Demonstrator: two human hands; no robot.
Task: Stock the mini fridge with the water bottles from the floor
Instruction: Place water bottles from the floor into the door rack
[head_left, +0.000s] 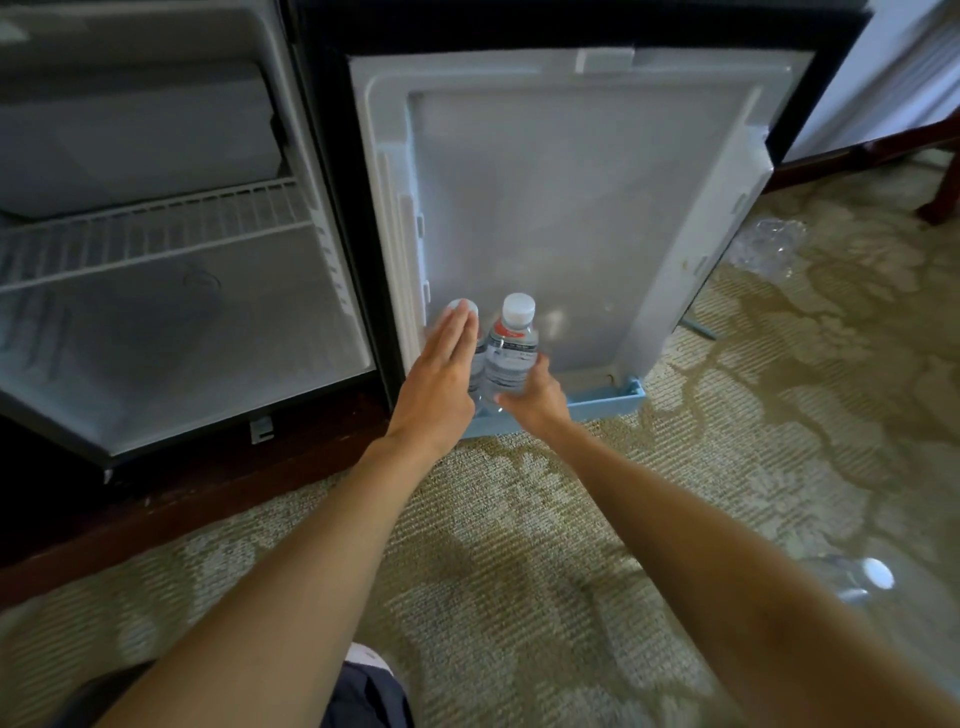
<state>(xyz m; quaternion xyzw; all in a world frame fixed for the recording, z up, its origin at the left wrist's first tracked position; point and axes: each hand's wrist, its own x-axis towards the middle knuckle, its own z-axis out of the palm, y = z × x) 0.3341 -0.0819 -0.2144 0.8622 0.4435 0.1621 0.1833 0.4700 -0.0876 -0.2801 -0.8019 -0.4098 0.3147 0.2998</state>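
One wire rack (156, 234) crosses the mini fridge (182, 338) cavity, left of the blue door shelf (608, 402). At that shelf's left end stands a water bottle (469, 306), with my left grip (436, 379) spread apart, straight fingers flat against its cap and shoulder. Just beside it in the same shelf stands a second bottle (511, 353), my right grip (535, 397) clamped round its lower body. Well right of the shelf, a blurred third bottle (857, 577) rests on the carpet (519, 545).

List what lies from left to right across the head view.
White wire fridge shelf → flat left-hand grip → clear white-capped water bottle, held by the right-hand grip → crumpled clear plastic wrap on the patterned beige carpet → second clear white-capped bottle on the carpet.
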